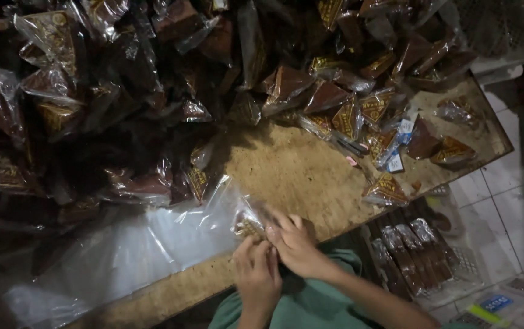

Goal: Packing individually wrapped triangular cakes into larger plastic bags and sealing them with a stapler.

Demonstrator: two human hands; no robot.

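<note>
From the head camera, your left hand (257,275) and your right hand (295,244) meet near the bench (292,176) edge at about 6 o'clock in the picture. Both hands are closed narrowly around a small clear packet (248,224) with a brown and gold pattern inside; the fingertips of the two hands touch each other over its near end. The packet lies just at 11 o'clock from your right hand, resting on the bench beside a sheet of clear plastic (152,244) that spreads toward 8 o'clock. A big heap of similar brown wrapped packets (152,91) fills the bench from 9 o'clock round to 1 o'clock, well apart from your hands. A few loose packets (386,190) lie at 2 o'clock near the bench's far corner. Below the bench at 4 o'clock stands a basket (463,265) with more wrapped pieces in rows, on a white tiled floor (517,207). Your green sleeve (310,298) shows at the bottom.
</note>
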